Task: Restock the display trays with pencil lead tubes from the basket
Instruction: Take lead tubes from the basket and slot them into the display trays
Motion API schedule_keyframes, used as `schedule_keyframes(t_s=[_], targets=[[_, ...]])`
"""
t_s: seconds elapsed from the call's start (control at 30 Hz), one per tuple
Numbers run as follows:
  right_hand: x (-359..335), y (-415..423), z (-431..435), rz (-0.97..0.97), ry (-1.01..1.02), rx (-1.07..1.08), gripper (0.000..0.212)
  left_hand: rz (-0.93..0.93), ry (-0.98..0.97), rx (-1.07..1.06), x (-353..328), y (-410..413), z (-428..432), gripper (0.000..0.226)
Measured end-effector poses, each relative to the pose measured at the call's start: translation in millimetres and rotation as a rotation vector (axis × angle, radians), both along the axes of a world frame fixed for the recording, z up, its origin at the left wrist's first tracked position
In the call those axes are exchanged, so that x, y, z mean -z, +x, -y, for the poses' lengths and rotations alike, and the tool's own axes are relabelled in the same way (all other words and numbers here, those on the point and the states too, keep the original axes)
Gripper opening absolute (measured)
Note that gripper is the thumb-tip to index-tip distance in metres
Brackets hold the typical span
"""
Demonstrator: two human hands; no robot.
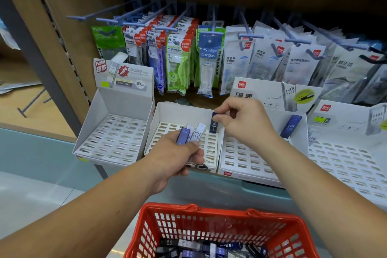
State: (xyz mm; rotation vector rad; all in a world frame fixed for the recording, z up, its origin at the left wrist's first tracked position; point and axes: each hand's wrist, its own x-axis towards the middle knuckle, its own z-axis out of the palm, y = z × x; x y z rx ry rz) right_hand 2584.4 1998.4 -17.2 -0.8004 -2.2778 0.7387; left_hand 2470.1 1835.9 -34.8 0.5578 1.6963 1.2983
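Now my right grip pinches a dark blue tube upright at the back right corner of the middle tray; my left grip clamps several tubes over its front edge.

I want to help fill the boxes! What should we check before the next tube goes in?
1. Right hand pinches the dark tube: ok.
2. Dark tube pushed fully into its tray slot: cannot tell.
3. Tray has free slots: ok.
4. Left hand holds spare tubes: ok.
5. Basket holds loose tubes: ok.
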Motion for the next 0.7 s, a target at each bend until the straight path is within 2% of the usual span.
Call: schedule_keyframes(t_s=[0.13,0.2,0.3,0.4,0.47,0.53,0.6,0.67,0.7], targets=[[0,1,-1,0.063,-0.025,0.009,0.012,-0.002,0.000,0.008,1,0,0,0.015],[2,1,0,0.096,0.095,0.025,0.008,-0.006,0.004,0.012,2,0,1,0.014],[6,-2,5,0.077,0.418,0.012,0.006,-0.021,0.015,0.019,1,0,1,0.015],[9,-2,3,0.202,0.461,0.038,0.011,-0.047,0.046,0.011,-2,2,3,0.016],[10,2,2,0.250,0.378,0.019,0.018,-0.078,0.077,0.011,-7,4,3,0.016],[5,9,5,0.112,0.210,0.000,0.018,-0.105,0.113,0.015,-15,8,3,0.014],[-8,18,7,-0.090,-0.100,-0.045,0.012,-0.112,0.152,0.032,-23,14,2,0.013],[-21,28,8,-0.209,-0.435,-0.147,0.010,-0.101,0.189,0.068,-29,23,-2,0.013],[-26,34,7,-0.236,-0.505,-0.188,0.012,-0.103,0.200,0.091,-30,29,-5,0.012]])
